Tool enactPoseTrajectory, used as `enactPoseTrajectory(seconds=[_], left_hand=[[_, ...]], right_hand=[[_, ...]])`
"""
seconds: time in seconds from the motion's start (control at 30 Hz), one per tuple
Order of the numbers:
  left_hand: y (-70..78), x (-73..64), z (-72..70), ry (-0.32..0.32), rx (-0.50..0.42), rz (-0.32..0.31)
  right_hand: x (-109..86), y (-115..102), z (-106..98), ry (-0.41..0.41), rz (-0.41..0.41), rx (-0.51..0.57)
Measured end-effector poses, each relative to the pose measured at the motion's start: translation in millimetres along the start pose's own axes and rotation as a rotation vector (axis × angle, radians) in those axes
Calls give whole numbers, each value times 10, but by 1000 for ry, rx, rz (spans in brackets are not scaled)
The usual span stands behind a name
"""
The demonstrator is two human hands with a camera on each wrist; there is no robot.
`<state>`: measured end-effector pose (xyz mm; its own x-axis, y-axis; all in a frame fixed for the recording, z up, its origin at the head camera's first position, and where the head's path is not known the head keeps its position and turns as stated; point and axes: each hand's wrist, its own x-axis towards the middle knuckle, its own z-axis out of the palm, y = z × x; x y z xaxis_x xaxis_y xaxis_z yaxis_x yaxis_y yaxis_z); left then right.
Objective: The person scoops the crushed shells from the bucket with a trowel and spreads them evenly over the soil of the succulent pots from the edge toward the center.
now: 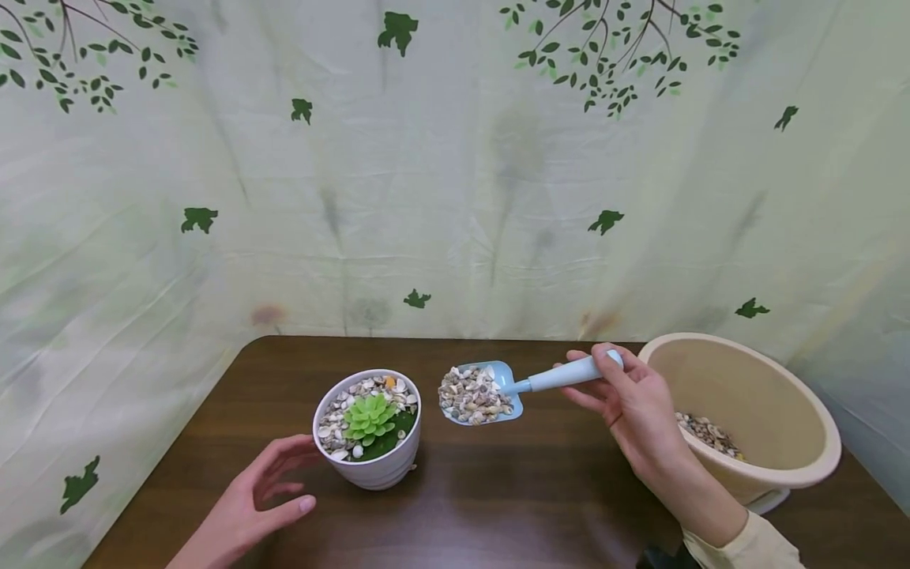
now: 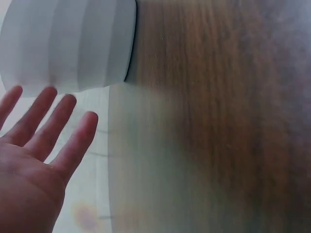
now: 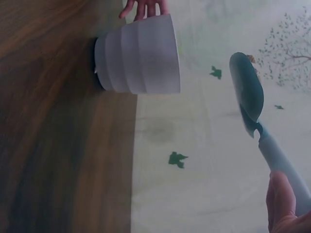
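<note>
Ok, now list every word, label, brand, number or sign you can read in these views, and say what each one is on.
None: no text, number or sign shows in any view.
The white pot, blue scoop and beige tub show no lettering.
The backdrop bears only leaf and branch pictures.

Your head view is bright, with glare on the tabletop (image 1: pixel 526 514) at lower centre; your wrist views look dimmer.
</note>
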<state>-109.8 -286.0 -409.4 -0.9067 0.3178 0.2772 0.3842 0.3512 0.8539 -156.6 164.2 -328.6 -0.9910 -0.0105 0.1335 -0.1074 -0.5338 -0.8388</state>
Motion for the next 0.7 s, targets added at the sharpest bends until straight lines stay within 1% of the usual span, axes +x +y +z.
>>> enactPoseTrajectory(seconds=[0.07, 0.17, 0.27, 0.4, 0.5, 0.57, 0.7], left_hand=[[-8, 45, 25, 25, 17, -26], [-15, 121, 61, 53, 32, -48], [-18, 194, 102, 72, 23, -51], [-22, 282, 138, 79, -52, -33], [-16, 352, 161, 76, -92, -19], [-8, 392, 177, 75, -96, -17], [-3, 455, 189, 66, -112, -33]], right_hand=[[9, 51, 18, 5, -7, -12], [21, 124, 45, 11, 2, -34], [32, 191, 71, 22, 25, -53], [45, 271, 113, 52, 32, -60], [51, 327, 156, 73, 26, -54], [60, 373, 187, 84, 25, -48], [76, 456, 239, 91, 28, -39]])
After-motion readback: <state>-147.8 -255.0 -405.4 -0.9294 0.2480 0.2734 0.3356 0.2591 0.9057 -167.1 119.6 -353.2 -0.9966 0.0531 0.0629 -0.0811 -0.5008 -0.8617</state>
